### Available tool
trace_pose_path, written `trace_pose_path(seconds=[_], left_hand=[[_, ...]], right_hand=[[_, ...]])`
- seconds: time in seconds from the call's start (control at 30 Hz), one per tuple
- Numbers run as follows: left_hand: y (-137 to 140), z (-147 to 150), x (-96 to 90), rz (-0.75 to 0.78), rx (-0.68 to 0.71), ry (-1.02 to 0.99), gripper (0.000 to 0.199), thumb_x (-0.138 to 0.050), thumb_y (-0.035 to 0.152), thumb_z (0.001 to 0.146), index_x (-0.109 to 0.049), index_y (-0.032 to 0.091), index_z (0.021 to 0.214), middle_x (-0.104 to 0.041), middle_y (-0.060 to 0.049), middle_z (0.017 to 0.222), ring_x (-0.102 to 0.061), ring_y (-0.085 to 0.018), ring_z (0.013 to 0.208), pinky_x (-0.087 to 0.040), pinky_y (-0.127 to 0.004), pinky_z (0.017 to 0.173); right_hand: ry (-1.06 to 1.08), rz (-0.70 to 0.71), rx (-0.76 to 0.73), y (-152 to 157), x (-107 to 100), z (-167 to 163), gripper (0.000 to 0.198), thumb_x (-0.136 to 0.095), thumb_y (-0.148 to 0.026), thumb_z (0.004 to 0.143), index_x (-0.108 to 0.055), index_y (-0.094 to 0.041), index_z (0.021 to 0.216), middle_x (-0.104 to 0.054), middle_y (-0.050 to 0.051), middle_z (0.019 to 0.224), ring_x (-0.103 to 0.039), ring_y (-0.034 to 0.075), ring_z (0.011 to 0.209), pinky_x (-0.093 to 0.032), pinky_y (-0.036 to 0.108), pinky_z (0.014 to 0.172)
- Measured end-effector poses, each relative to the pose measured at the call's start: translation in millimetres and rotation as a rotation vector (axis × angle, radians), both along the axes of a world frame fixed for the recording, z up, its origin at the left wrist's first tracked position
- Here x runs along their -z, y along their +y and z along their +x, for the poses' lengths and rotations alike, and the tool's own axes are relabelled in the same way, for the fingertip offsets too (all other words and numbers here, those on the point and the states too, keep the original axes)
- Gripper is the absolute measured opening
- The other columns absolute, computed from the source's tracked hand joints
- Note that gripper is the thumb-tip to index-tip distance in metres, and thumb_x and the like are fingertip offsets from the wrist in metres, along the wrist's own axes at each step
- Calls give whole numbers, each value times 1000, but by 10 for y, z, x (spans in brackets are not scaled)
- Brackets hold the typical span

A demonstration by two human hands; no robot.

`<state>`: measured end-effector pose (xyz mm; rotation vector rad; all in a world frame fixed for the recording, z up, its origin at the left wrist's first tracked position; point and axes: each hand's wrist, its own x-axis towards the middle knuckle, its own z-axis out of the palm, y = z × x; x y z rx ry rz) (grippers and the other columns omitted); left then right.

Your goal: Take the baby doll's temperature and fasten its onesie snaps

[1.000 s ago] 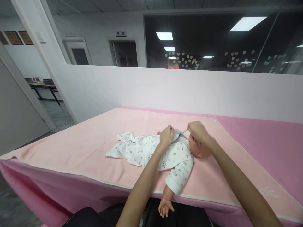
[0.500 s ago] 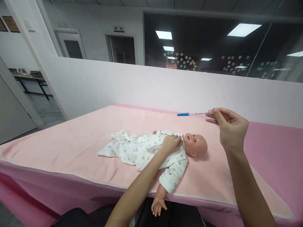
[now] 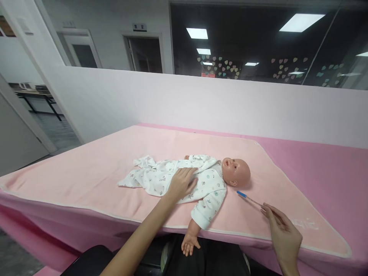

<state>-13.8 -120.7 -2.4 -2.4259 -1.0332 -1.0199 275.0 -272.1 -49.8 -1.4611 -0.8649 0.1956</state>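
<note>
Your right hand (image 3: 284,234) pinched the plain end of a slim, see-through stick with a blue tip (image 3: 249,199) between thumb and fingertips. The stick pointed away from that grip, forward and to your left, its long axis slanting toward the bald, hard-looking baby doll in white printed clothes (image 3: 211,186). The blue tip came foremost and sat just beside the doll's head, on the side nearer you, apart from it; whether it touched the pale peach blanket (image 3: 100,165) below could not be told.

The doll lay face up across your front, head to your right and legs to your left, with one sleeved arm reaching toward you past the blanket's edge. Your left hand (image 3: 182,183) rested palm down on the clothes over its middle, fingers extended and thumb held apart, with nothing visibly pinched. So your right hand was nearer the head, your left on the trunk. Beneath the blanket, a deeper pink cloth (image 3: 324,168) covered the surface.
</note>
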Motion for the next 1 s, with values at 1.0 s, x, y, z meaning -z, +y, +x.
trace_pose_path(seconds=[1.0], left_hand=[[242, -216, -365, -70, -160, -540, 26, -36, 10, 73, -61, 18, 74, -59, -4, 82, -54, -16, 82, -43, -29, 74]], right_hand=[[-742, 148, -348, 1499, -267, -1088, 29, -37, -12, 80, -57, -16, 100, -61, 6, 82, -57, 16, 71, -45, 25, 63]])
